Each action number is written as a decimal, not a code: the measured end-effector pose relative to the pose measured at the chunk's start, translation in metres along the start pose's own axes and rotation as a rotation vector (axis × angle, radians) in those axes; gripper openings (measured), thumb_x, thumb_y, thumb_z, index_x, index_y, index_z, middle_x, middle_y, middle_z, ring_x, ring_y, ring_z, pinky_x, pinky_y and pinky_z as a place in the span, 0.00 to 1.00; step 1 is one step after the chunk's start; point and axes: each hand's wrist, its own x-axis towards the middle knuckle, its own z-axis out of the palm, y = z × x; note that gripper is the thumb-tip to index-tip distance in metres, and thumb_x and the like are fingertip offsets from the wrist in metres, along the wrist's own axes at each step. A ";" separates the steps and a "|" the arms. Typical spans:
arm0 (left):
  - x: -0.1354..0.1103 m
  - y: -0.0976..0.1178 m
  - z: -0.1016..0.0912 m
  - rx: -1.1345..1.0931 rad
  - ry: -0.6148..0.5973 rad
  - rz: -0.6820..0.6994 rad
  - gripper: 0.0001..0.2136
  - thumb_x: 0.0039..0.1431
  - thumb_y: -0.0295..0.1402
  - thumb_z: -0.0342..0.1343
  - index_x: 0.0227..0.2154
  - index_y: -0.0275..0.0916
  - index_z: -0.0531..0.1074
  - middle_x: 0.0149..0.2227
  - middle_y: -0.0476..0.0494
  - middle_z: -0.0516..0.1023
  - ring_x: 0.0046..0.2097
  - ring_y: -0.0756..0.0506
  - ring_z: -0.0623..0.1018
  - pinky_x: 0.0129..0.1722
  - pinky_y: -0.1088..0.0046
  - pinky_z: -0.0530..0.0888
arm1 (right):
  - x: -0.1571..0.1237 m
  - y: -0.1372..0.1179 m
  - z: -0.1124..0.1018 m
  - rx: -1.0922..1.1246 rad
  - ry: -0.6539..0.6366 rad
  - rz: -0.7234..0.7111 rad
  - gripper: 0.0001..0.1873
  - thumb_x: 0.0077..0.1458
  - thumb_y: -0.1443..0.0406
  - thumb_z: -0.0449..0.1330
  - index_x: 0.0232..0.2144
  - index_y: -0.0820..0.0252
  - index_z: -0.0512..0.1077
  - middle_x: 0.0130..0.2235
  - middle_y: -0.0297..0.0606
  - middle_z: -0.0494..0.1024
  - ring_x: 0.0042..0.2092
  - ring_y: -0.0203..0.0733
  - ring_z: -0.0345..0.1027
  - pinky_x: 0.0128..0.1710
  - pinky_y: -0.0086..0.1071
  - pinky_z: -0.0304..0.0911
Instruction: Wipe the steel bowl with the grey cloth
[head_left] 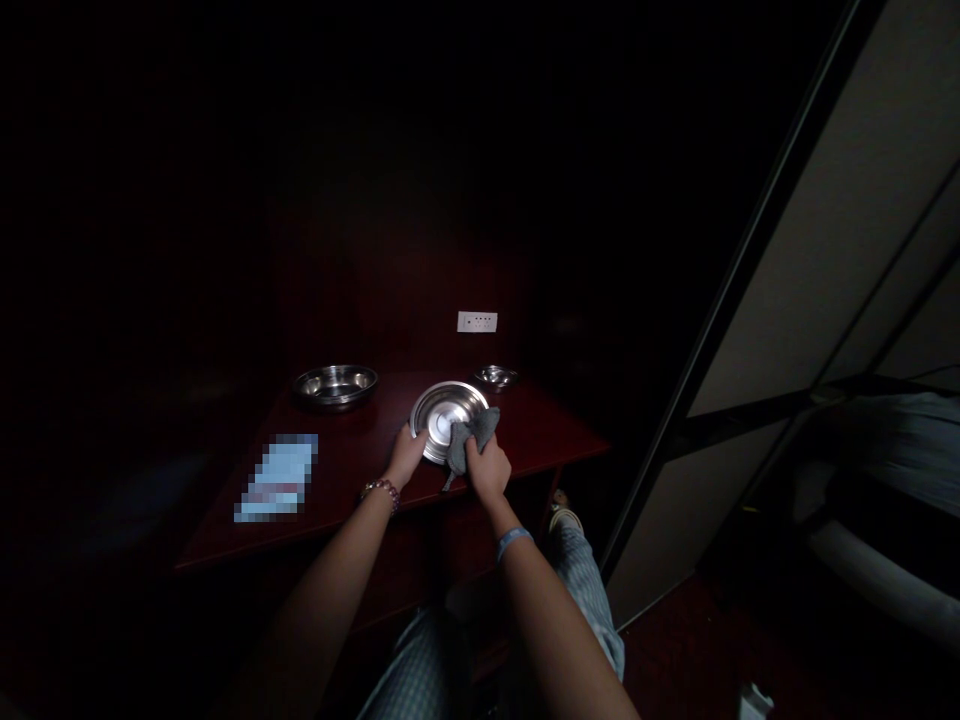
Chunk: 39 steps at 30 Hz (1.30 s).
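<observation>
A round, shiny metal bowl [448,398] is tilted toward me over the front of a dark red table [375,480]. My left hand [407,452] grips its left rim, thumb on the inner side. In my right hand [489,470] is a grey cloth [486,426], pressed against the bowl's right side with a corner hanging below. The fingers behind the bowl and cloth are hidden.
Another metal bowl [335,385] stands at the table's back left, and a smaller metal dish [496,377] at the back right. A blurred pale blue item [277,480] lies at the left. A white socket panel [477,322] is on the back wall; a sliding door [720,420] stands right.
</observation>
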 end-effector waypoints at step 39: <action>0.004 -0.005 -0.002 -0.004 0.014 -0.006 0.10 0.50 0.30 0.59 0.36 0.35 0.77 0.42 0.34 0.85 0.48 0.36 0.83 0.57 0.57 0.76 | -0.001 -0.001 0.000 0.015 0.011 -0.018 0.24 0.71 0.57 0.49 0.57 0.65 0.73 0.49 0.56 0.83 0.51 0.56 0.80 0.50 0.41 0.70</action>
